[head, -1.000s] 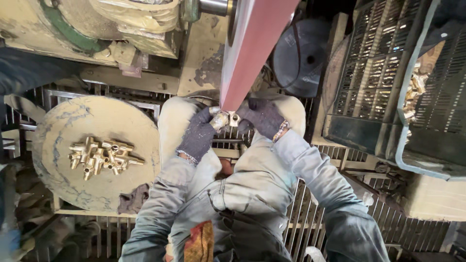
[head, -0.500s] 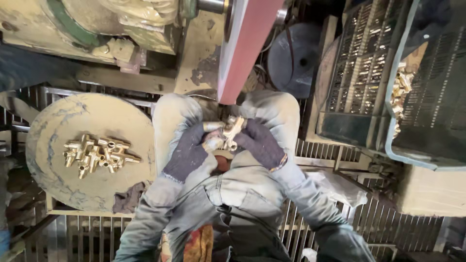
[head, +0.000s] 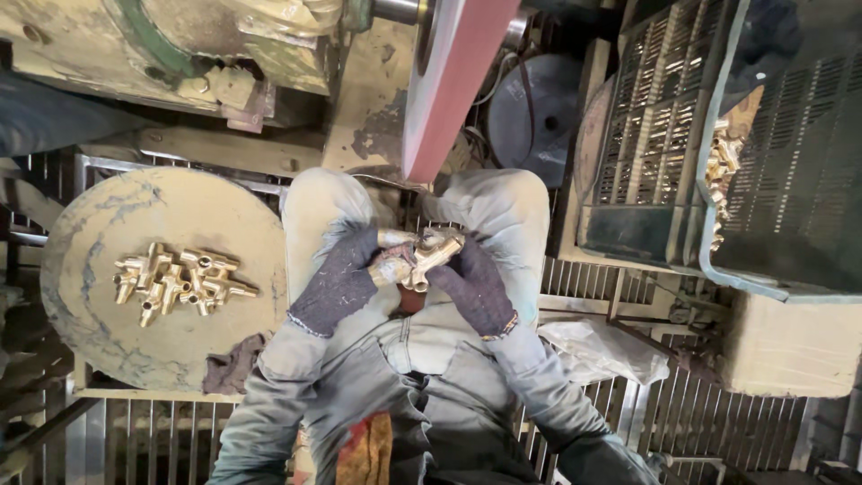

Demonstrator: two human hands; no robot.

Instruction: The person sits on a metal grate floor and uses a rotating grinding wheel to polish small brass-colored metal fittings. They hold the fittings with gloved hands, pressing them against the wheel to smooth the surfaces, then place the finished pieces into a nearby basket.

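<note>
I hold a brass fitting (head: 420, 259) over my lap, just below the lower end of the reddish sanding belt (head: 453, 81), which hangs at twelve o'clock from it without touching it. My left hand (head: 339, 280), in a dark knitted glove, grips the fitting from nine o'clock, fingers curled shut around its pale end. My right hand (head: 474, 286), gloved the same, closes on it from four o'clock, fingers wrapped under the branching golden arms. The fitting sits between both palms, tilted, one arm pointing toward two o'clock.

At nine o'clock from my hands, well apart, a round dusty table (head: 99, 332) carries a heap of brass fittings (head: 178, 281) lying in a loose cluster near its middle. A dark rag (head: 232, 366) lies at the table's lower edge. At two o'clock stands a dark slotted crate (head: 651, 135), and beside it a second crate with a pale blue rim (head: 790, 162), holding more brass pieces (head: 723, 166) against its wall. A crumpled clear plastic bag (head: 606, 350) lies at four o'clock on the metal grating floor (head: 718, 422).
</note>
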